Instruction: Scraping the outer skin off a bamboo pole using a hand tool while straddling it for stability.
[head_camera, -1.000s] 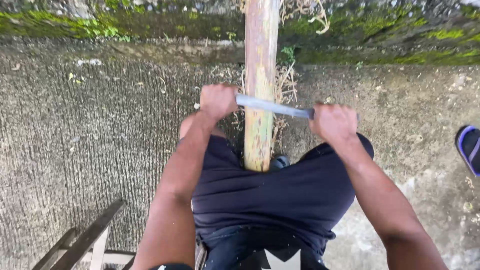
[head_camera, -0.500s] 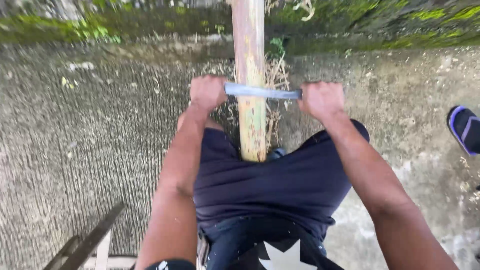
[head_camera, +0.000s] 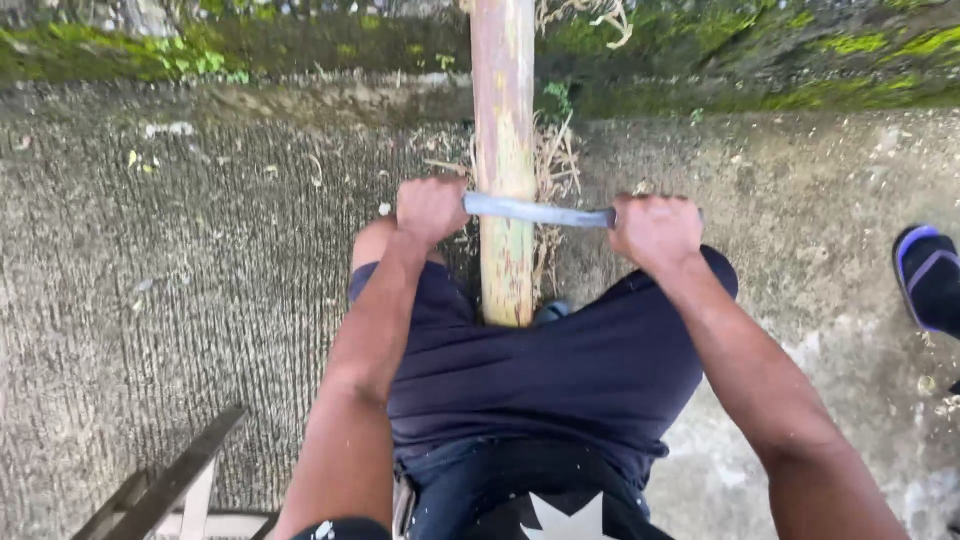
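Observation:
A long bamboo pole (head_camera: 505, 150) lies lengthwise between my knees, running away from me over rough concrete. A flat metal blade (head_camera: 535, 211) crosses it sideways. My left hand (head_camera: 430, 208) grips the blade's left end and my right hand (head_camera: 655, 228) grips its right end, both fists closed. The blade rests on the pole's upper surface, where the skin looks scraped pale and yellowish. Dry shavings (head_camera: 553, 170) lie beside the pole.
Dark shorts (head_camera: 540, 370) cover my legs below the pole. A mossy ledge (head_camera: 300, 45) runs along the far side of the concrete. A blue sandal (head_camera: 928, 278) sits at the right edge. Wooden slats (head_camera: 165, 490) show at the lower left.
Both hands and the blade have shifted slightly along the pole, and the view has tilted a little. The grip on the blade is unchanged.

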